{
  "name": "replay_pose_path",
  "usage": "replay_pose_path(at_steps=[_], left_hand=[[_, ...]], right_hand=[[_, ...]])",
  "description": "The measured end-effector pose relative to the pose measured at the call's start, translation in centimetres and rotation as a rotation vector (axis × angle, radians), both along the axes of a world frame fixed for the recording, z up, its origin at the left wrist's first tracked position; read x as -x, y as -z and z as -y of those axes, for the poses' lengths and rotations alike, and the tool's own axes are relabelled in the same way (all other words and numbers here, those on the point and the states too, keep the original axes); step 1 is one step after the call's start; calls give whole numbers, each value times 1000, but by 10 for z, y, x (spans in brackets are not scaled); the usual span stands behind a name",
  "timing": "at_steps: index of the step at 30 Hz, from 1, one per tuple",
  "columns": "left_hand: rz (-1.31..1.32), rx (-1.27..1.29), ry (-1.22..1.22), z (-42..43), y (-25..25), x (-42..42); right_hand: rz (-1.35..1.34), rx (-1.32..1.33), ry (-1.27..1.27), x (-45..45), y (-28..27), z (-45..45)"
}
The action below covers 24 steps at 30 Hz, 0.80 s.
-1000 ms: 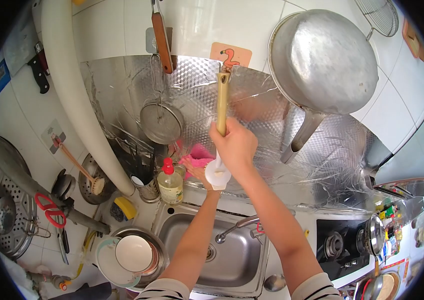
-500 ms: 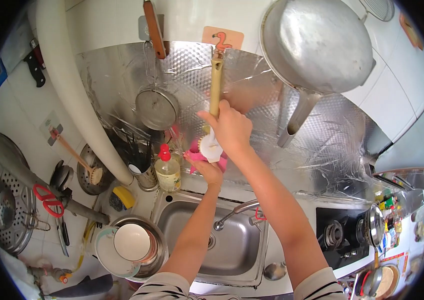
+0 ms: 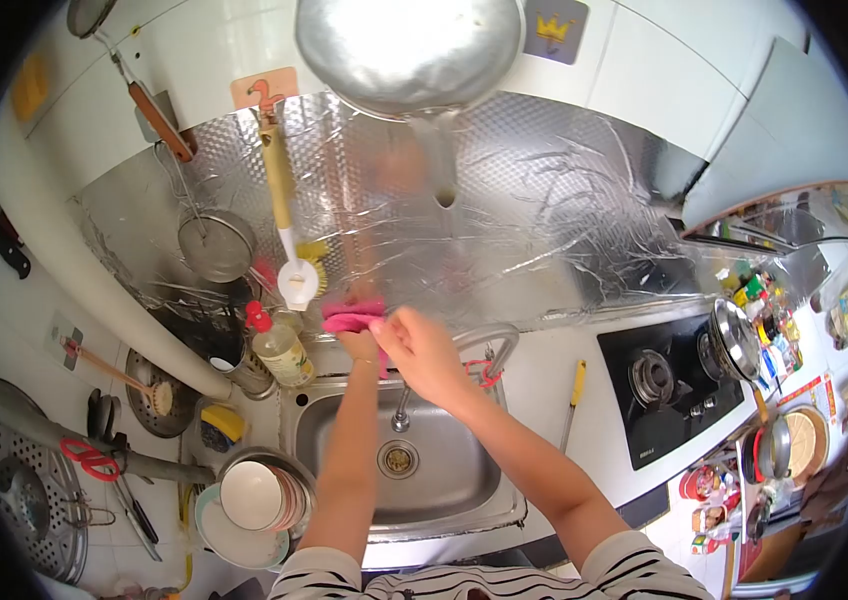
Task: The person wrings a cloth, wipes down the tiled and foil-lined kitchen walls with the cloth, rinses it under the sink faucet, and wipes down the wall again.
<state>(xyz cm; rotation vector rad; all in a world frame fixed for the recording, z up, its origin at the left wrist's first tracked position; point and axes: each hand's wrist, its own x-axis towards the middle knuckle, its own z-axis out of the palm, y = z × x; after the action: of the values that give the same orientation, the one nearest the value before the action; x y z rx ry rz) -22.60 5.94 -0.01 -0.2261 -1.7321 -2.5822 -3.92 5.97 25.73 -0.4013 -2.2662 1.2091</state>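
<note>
Over the back edge of the sink, a pink cloth (image 3: 352, 314) is bunched up in my left hand (image 3: 359, 345), whose fingers are partly hidden by it. My right hand (image 3: 424, 352) meets the cloth's right edge with curled fingertips, seemingly pinching it. Just left of and above the hands, a brush (image 3: 280, 190) with a pale wooden handle and white head hangs from a flamingo hook (image 3: 264, 92) on the wall. Below is the steel sink (image 3: 454, 475), with the faucet (image 3: 504, 350) curving up right of my right hand.
A bottle with a red cap (image 3: 282, 350) stands at the sink's back left corner. Stacked bowls (image 3: 252, 497) sit to the left. A large steel pan (image 3: 409, 50) hangs above. On the right are a yellow-handled tool (image 3: 578, 385) and a black gas stove (image 3: 659, 430).
My right hand has let go of the brush, which now hangs on the hook, and has come down to the pink cloth. The view has swung to the right.
</note>
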Motion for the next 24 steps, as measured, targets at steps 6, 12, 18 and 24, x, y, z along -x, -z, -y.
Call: replay_pose_path(at_steps=[6, 12, 18, 24], left_hand=[[-80, 564, 91, 87, -35, -44], [-314, 613, -111, 122, -193, -169], [-171, 388, 420, 69, -270, -235], [-119, 360, 542, 23, -281, -271]], right_hand=[[-52, 334, -162, -73, 11, -18], [-78, 640, -275, -109, 43, -40], [-323, 607, -390, -142, 33, -44], [-195, 1084, -452, -175, 30, -98]])
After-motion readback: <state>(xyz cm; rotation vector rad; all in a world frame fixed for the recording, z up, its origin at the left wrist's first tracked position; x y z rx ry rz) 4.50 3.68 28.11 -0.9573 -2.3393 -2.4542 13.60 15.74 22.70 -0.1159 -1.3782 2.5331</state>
